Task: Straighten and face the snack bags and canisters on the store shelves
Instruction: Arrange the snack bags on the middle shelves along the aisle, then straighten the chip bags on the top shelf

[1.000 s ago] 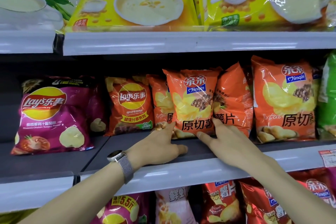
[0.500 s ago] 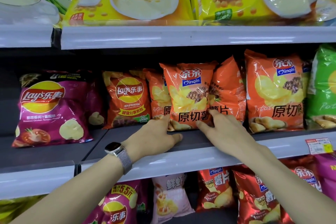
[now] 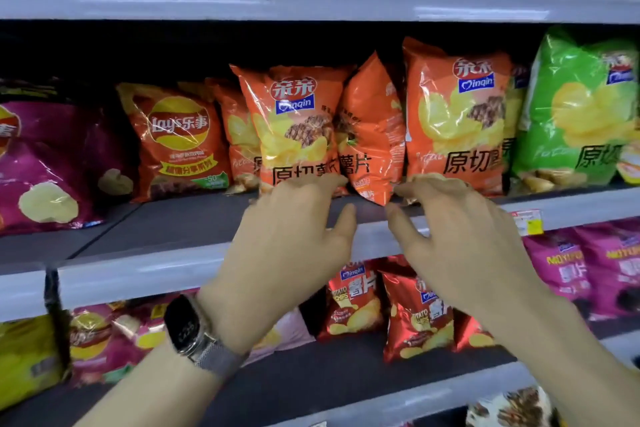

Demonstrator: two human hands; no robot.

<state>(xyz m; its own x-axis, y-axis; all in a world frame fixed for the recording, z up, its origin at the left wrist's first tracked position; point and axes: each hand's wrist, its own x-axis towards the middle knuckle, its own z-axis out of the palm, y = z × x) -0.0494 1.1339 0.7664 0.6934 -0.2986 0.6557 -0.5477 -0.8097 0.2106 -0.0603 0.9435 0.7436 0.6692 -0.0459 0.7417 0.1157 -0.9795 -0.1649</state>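
Note:
On the middle shelf (image 3: 194,218) stands an orange Qinqin chip bag (image 3: 294,128) facing front. Beside it on the right, a second orange bag (image 3: 375,135) is turned sideways and tilted. A third orange bag (image 3: 457,118) faces front further right. My left hand (image 3: 291,239), with a watch on its wrist, touches the bottom edge of the front bag with its fingertips, thumb held free. My right hand (image 3: 457,246) has its fingertips at the foot of the third bag, just right of the sideways one, thumb apart.
An orange Lay's bag (image 3: 176,142) and a purple Lay's bag (image 3: 52,163) stand to the left. A green bag (image 3: 581,118) is at the right. Yellow packs fill the upper shelf (image 3: 311,0). Red bags (image 3: 412,315) and pink bags (image 3: 588,267) sit below.
Both hands have lifted off the shelf floor and shifted right. The right hand left the front bag for the foot of the third bag. The view has moved closer and lower.

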